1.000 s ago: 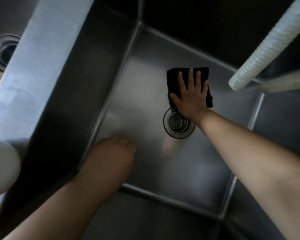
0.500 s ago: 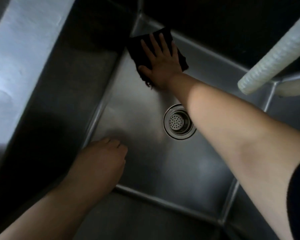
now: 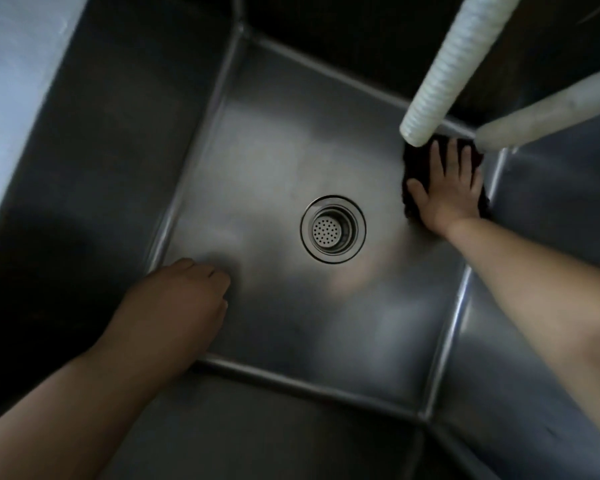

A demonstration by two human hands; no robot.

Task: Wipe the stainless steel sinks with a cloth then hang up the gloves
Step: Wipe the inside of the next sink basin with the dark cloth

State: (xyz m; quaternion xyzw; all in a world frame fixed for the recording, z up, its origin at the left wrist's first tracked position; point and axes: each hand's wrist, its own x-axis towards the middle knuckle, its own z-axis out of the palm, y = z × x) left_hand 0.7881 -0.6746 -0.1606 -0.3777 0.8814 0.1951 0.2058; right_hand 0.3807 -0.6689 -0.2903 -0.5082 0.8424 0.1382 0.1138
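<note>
Sink (image 3: 291, 161) floor: right hand (image 3: 445, 192) flat on cloth (image 3: 411, 178), far from left hand (image 3: 174, 306).

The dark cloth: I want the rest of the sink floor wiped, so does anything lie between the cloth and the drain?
Nothing visible does. The right hand presses the dark cloth flat in the far right corner; bare steel runs from it to the round drain strainer. The white ribbed hose hangs above.
</note>
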